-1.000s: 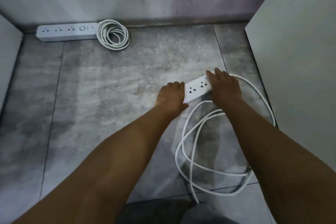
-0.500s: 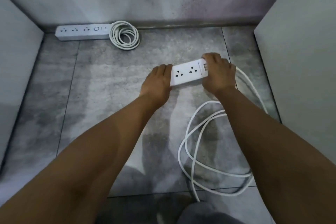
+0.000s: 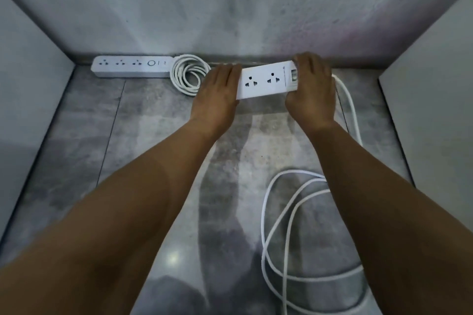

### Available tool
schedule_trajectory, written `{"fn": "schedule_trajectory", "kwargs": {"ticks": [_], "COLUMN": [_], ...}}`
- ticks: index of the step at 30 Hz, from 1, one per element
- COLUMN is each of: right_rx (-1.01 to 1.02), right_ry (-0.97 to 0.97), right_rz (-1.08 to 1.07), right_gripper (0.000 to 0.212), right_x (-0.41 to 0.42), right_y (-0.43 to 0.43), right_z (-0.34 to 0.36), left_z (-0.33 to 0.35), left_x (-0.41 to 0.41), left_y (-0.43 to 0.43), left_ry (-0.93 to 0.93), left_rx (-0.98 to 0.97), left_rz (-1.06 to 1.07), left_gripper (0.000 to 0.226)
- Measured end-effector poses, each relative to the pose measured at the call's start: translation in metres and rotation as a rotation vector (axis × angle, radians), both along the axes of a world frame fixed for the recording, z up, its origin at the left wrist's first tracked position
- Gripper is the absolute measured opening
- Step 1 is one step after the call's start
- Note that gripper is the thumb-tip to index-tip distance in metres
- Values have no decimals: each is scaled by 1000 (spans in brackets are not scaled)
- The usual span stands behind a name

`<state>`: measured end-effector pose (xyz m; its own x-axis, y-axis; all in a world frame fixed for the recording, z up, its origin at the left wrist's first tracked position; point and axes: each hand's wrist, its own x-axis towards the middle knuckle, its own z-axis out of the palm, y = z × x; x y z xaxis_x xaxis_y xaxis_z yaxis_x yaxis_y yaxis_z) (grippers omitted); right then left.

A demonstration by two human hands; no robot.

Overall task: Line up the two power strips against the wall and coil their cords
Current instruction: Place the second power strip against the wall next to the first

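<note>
Head view: two power strips [image 3: 130, 70] [image 3: 266, 82], two cords [image 3: 179, 75] [image 3: 297, 172].

No legible words, brands or numbers, only a thin line of print across the nearer power strip [image 3: 266, 80] beside its switch [image 3: 294, 76], too small to read, and a ring mark with a short bar on the far power strip [image 3: 130, 67].
</note>
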<state>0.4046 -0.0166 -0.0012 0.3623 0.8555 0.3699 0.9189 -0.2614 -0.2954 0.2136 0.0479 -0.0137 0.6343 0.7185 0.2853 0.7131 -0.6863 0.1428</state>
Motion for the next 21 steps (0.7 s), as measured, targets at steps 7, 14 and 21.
{"fn": "schedule_trajectory", "kwargs": {"ticks": [7, 14, 21], "right_rx": [-92, -144, -232], "right_ry": [105, 232, 297], "right_rz": [-65, -93, -17], "right_gripper": [63, 57, 54], "right_x": [14, 29, 35], "right_y": [46, 95, 123], "right_z": [-26, -44, -59], "left_z": [-32, -50, -65], "left_x": [2, 16, 17], "left_y": [38, 65, 75], "left_ry": [193, 233, 291], "left_rx": [-128, -169, -206], "left_rz": [49, 75, 102], "left_gripper": [70, 68, 62]}}
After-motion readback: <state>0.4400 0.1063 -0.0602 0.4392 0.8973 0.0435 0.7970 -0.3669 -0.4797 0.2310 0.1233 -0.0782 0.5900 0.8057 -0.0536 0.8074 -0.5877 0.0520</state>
